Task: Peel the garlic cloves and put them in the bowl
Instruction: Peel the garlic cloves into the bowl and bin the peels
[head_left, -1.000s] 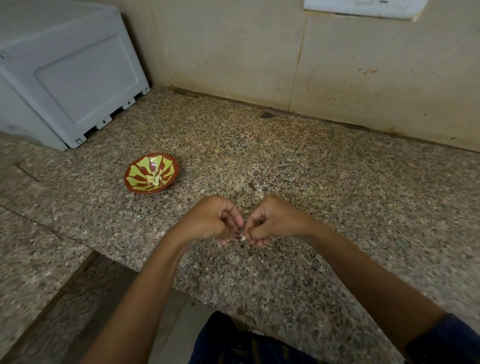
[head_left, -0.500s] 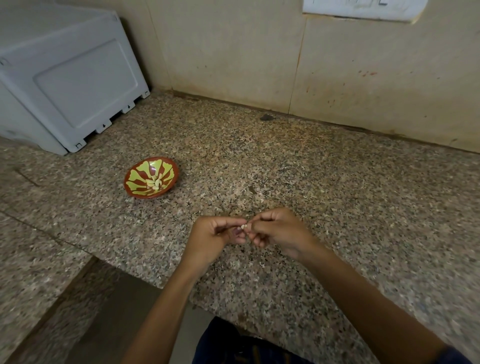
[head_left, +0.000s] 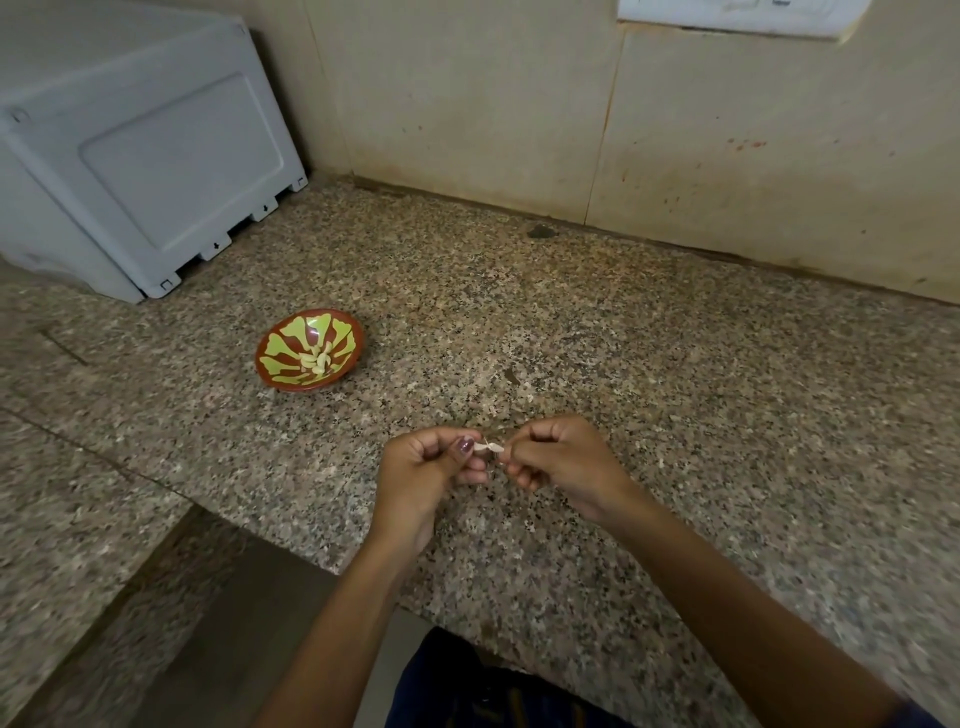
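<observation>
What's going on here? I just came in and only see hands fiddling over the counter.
A person is peeling a garlic clove, pinched between the left hand and right hand above the counter. The bowl to the left already holds several peeled cloves. This one is not yet in it.

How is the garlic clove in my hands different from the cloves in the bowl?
The held clove is pinched between the left hand and right hand, above the counter; the bowl cloves lie piled in the bowl. It shows thin skin sticking out; they look bare. All are pale.
</observation>
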